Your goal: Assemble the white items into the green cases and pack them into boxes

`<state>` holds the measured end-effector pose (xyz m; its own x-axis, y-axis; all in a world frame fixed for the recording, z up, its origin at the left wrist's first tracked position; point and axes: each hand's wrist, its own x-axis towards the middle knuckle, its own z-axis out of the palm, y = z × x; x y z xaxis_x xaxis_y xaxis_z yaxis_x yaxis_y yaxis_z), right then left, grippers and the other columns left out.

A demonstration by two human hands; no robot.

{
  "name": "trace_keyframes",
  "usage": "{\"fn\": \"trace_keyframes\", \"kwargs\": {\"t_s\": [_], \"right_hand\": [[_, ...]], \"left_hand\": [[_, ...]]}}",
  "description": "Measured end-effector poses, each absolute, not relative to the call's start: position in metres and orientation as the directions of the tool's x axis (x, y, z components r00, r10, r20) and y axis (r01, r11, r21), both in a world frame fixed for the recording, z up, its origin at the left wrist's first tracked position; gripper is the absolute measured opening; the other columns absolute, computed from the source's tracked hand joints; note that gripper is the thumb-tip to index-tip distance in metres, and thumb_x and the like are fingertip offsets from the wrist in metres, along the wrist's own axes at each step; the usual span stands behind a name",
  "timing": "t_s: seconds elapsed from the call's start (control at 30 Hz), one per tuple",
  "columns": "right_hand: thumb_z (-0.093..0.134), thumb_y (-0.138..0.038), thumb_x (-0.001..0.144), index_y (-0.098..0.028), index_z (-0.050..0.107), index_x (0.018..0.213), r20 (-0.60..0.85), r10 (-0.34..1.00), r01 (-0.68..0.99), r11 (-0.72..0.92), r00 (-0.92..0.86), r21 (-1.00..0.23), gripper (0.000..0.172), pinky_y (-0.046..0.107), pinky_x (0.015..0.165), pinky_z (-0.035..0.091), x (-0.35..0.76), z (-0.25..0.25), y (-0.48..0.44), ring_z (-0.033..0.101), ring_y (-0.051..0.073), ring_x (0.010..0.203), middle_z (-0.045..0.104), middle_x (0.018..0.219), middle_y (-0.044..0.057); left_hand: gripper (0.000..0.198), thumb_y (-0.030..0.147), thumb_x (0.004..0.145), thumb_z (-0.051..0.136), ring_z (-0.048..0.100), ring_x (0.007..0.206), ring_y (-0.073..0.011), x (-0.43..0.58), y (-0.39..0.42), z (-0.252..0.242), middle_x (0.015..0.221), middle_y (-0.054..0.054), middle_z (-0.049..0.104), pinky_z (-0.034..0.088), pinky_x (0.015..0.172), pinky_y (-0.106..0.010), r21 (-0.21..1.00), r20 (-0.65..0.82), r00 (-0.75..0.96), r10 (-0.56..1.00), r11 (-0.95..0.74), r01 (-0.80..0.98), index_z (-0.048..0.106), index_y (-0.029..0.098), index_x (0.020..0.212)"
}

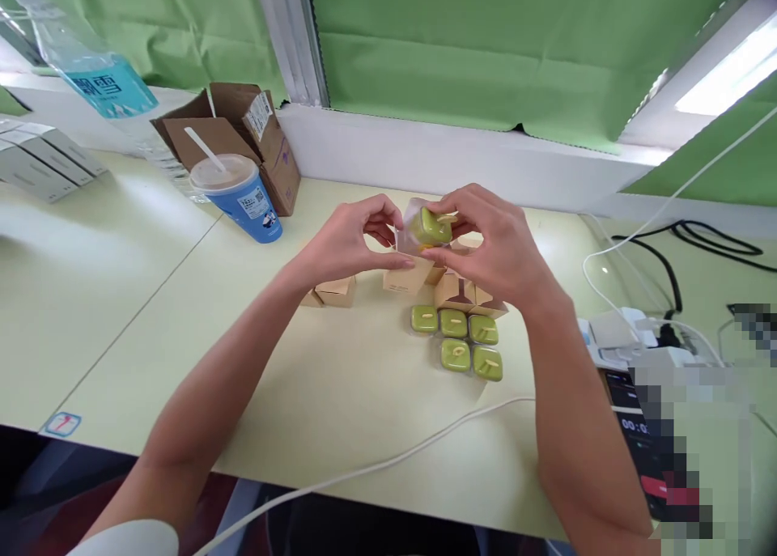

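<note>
A small square green block [432, 227] in a clear cup, with a pale strip on its top, is pinched in my right hand [491, 236], tilted toward me. My left hand [358, 236] is closed on a small kraft-paper box [406, 278], thumb at its upper edge. The green block is just above this box, by a translucent white flap [413, 216]. Below my right hand, several kraft boxes [455, 291] stand together. In front of them several like green blocks [454, 323] lie in two rows. More small boxes [336, 291] stand under my left wrist.
A blue drink cup [248, 204] with a straw, an open brown carton [279, 163] and a water bottle [109, 87] stand at the back left. A white cable [388, 462] crosses the table's front. Chargers [619, 329] and a phone [631, 426] lie at the right.
</note>
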<state>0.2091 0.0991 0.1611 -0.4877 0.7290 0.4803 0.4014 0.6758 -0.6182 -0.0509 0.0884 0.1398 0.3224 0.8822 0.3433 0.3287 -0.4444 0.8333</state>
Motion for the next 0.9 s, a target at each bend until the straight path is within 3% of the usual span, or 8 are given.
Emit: {"fn": "trace_keyframes", "kwargs": {"t_s": [0.17,0.3,0.43,0.53,0.67,0.83,0.9], "right_hand": [[0.083,-0.058,0.101,-0.031,0.087,0.122,0.429,0.723,0.477,0.684,-0.541,-0.551,0.034,0.063,0.111,0.063,0.21,0.158,0.098,0.069,0.037,0.122,0.069,0.126,0.013],[0.082,-0.063,0.101,-0.039,0.085,0.131,0.449,0.749,0.433,0.654,-0.487,-0.62,0.039,0.06,0.114,0.064,0.206,0.155,0.098,0.058,0.039,0.145,0.058,0.142,0.014],[0.091,-0.072,0.089,-0.038,0.073,0.144,0.41,0.842,0.29,0.514,-0.351,-0.807,0.067,0.054,0.099,0.073,0.202,0.156,0.097,0.067,0.036,0.136,0.059,0.153,0.011],[0.089,-0.075,0.09,-0.031,0.076,0.13,0.351,0.855,0.19,0.444,-0.381,-0.876,0.061,0.053,0.101,0.072,0.201,0.157,0.096,0.073,0.033,0.129,0.069,0.147,0.01],[0.089,-0.074,0.089,-0.03,0.077,0.117,0.38,0.835,0.125,0.46,-0.399,-0.879,0.054,0.051,0.103,0.071,0.203,0.16,0.092,0.075,0.031,0.127,0.075,0.137,0.008],[0.091,-0.066,0.093,-0.038,0.064,0.14,0.398,0.853,0.055,0.44,-0.337,-0.896,0.061,0.044,0.094,0.071,0.202,0.168,0.082,0.08,0.026,0.113,0.079,0.118,0.002],[0.085,-0.066,0.097,-0.037,0.068,0.136,0.373,0.87,0.089,0.42,-0.323,-0.903,0.051,0.043,0.09,0.071,0.201,0.17,0.081,0.079,0.028,0.114,0.079,0.116,0.003]], "left_hand": [[0.058,0.053,0.071,0.107,0.074,0.09,-0.0183,-0.052,0.09,0.137,0.106,-0.006,0.077,0.065,0.085,-0.034,0.848,0.354,0.293,0.888,-0.437,0.299,0.07,0.02,0.1],[0.059,0.061,0.077,0.103,0.076,0.091,-0.0177,-0.048,0.09,0.137,0.109,-0.006,0.078,0.066,0.088,-0.034,0.865,0.371,0.264,0.891,-0.434,0.251,0.067,0.022,0.104],[0.066,0.064,0.078,0.102,0.08,0.101,-0.0199,-0.043,0.093,0.133,0.115,-0.005,0.082,0.069,0.097,-0.037,0.851,0.458,0.14,0.878,-0.479,0.216,0.066,0.027,0.121],[0.058,0.064,0.082,0.1,0.081,0.106,-0.0224,-0.039,0.092,0.133,0.119,-0.005,0.083,0.07,0.1,-0.041,0.811,0.542,0.07,0.837,-0.544,0.217,0.074,0.027,0.119],[0.041,0.064,0.092,0.091,0.081,0.112,-0.0257,-0.034,0.084,0.141,0.115,-0.007,0.085,0.07,0.102,-0.044,0.776,0.567,0.104,0.817,-0.573,0.264,0.085,0.026,0.106],[0.039,0.066,0.093,0.089,0.08,0.113,-0.0247,-0.028,0.077,0.15,0.118,-0.008,0.084,0.069,0.1,-0.042,0.761,0.554,0.155,0.818,-0.573,0.304,0.089,0.028,0.1],[0.038,0.067,0.093,0.089,0.079,0.115,-0.0249,-0.027,0.077,0.15,0.119,-0.008,0.082,0.069,0.099,-0.042,0.758,0.547,0.155,0.823,-0.565,0.327,0.088,0.029,0.099]]}}
